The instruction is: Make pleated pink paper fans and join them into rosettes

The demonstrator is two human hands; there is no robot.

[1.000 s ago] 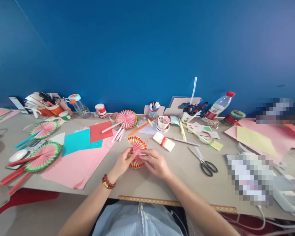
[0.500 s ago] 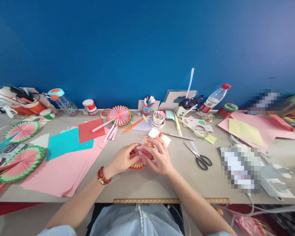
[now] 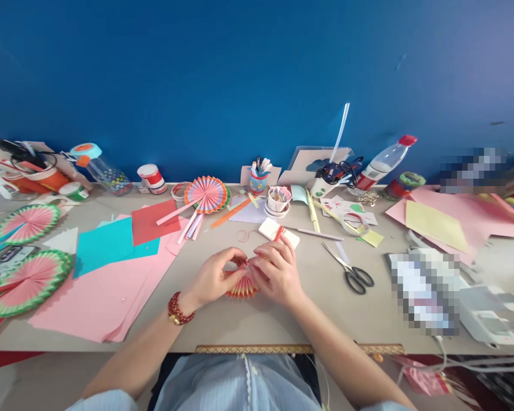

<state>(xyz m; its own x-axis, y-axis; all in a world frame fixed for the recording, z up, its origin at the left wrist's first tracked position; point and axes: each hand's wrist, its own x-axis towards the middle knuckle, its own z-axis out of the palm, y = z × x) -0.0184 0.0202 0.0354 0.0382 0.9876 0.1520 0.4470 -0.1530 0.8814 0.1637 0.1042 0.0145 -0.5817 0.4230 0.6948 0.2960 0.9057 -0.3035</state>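
Observation:
A pleated paper fan [image 3: 241, 287] in red-pink with an orange and cream edge is held low over the desk in front of me. My left hand [image 3: 216, 275], with a red beaded bracelet on its wrist, pinches the fan near its centre. From the other side my right hand [image 3: 278, 273] closes its fingers on the folds and covers much of the fan. Just beyond the hands lies a white pad [image 3: 278, 231] with a red strip on it. A thin loop of string [image 3: 245, 235] rests on the desk left of the pad.
Black-handled scissors [image 3: 354, 277] lie to the right. Pink sheets [image 3: 98, 311], teal paper [image 3: 105, 246] and finished fans [image 3: 29, 282] spread over the left. At the back stand a round fan [image 3: 206, 197], a paper cup [image 3: 279, 198] and a plastic bottle [image 3: 383, 165].
The fan's upper part, visible before between the hands, is now mostly hidden behind my right fingers. Both hands stay around the fan's centre. The view has shifted slightly.

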